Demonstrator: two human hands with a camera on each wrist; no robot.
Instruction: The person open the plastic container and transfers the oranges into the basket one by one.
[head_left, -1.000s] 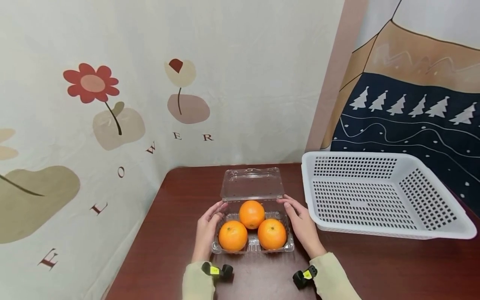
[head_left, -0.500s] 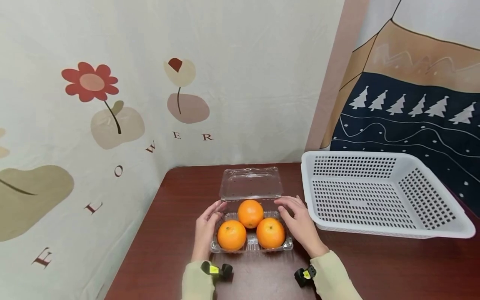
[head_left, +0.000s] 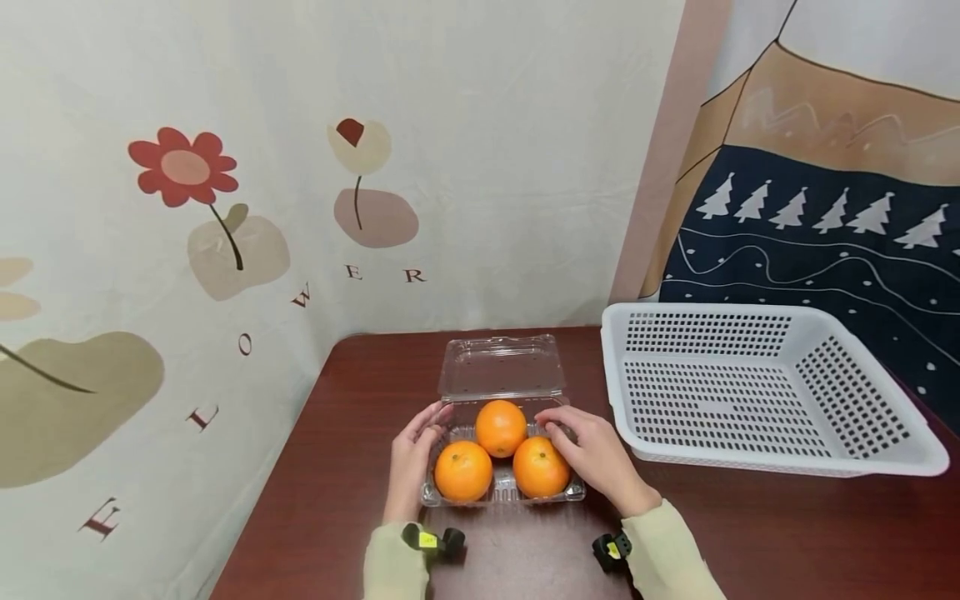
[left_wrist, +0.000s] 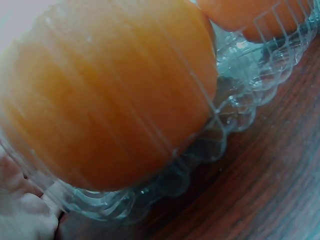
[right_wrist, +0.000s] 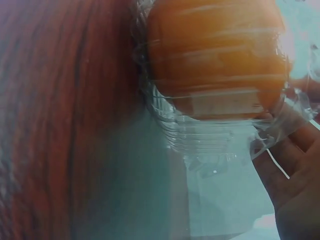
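A clear plastic clamshell box (head_left: 507, 495) lies with its lid (head_left: 502, 367) folded back on the table. Three oranges sit in it: a left orange (head_left: 463, 472), a right orange (head_left: 541, 467) and a back orange (head_left: 501, 428). My left hand (head_left: 409, 462) rests along the box's left side, its fingers extended towards the back corner. In the left wrist view, part of that hand (left_wrist: 25, 212) shows beside the box wall. My right hand (head_left: 594, 450) reaches over the right rim, fingers bent loosely by the right orange; whether they touch it I cannot tell.
A white perforated plastic basket (head_left: 750, 462) stands to the right on the brown wooden table (head_left: 525, 554). Behind the table hangs a printed cloth (head_left: 510, 208) with flowers. Each wrist carries a small black camera.
My right hand has moved left and inward from the box's back right corner, over the rim towards the right orange. The left hand has stayed nearly still.
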